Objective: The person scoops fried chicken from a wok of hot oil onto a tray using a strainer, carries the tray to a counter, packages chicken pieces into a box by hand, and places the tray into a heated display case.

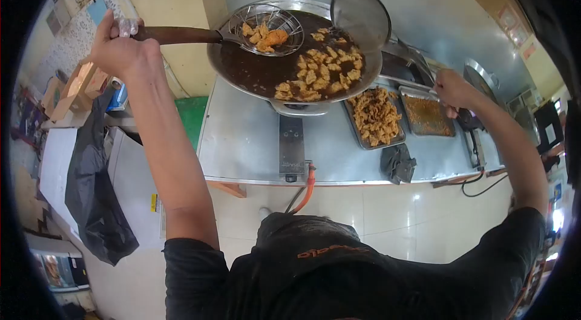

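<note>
My left hand (124,45) is closed round the wooden handle of a wire skimmer (272,20), whose basket holds a few golden fried pieces (264,37) over the left part of a large wok (299,111). Dark oil (242,69) fills the wok, and many fried pieces (321,69) float in its right half. My right hand (454,91) grips the handle of a round mesh strainer (361,14), tilted up above the wok's right rim. Below that arm lie a tray of fried pieces (375,115) and a second tray with crumbs (428,114).
The wok stands on a metal counter (242,144) with a burner (292,147) and an orange hose (311,187) at the front edge. A crumpled black bag (398,164) lies near the trays. Another pan (481,78) is at right; cardboard boxes (75,90) stand left.
</note>
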`<action>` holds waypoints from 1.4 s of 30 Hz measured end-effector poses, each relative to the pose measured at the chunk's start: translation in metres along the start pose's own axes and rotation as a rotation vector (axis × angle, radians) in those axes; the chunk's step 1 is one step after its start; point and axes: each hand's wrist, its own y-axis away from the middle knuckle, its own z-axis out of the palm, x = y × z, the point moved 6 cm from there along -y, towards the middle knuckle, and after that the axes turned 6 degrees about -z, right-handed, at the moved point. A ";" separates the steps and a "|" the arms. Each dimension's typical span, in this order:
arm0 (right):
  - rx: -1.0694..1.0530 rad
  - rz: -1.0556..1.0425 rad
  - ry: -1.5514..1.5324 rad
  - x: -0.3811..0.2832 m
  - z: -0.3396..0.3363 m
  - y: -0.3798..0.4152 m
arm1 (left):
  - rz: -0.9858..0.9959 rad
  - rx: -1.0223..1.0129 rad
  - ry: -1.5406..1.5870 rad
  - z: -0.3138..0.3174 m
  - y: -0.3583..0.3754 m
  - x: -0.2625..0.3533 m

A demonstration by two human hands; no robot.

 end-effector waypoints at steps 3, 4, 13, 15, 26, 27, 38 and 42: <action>-0.233 0.082 -0.016 -0.030 -0.010 0.012 | -0.018 -0.012 0.012 0.002 -0.002 0.001; -0.327 0.083 -0.015 -0.035 -0.011 0.013 | 0.011 0.029 0.009 0.004 0.001 0.004; -0.573 0.061 -0.388 -0.025 -0.008 0.032 | 0.117 -0.191 0.016 0.006 -0.078 0.025; -0.616 0.077 -0.509 -0.022 0.006 0.031 | 0.159 -0.242 0.019 0.021 -0.065 0.033; -0.694 -0.026 -1.150 -0.031 0.088 0.026 | 0.329 -0.154 -0.144 0.044 -0.035 0.041; -0.682 -0.037 -1.215 -0.031 0.097 0.027 | 0.311 -0.129 -0.126 0.042 -0.035 0.042; -0.445 -0.128 -1.382 -0.019 0.105 0.043 | 0.385 0.016 -0.146 0.068 0.026 0.062; -0.333 -0.143 -1.341 -0.015 0.080 0.055 | 0.400 0.001 -0.120 0.070 0.028 0.072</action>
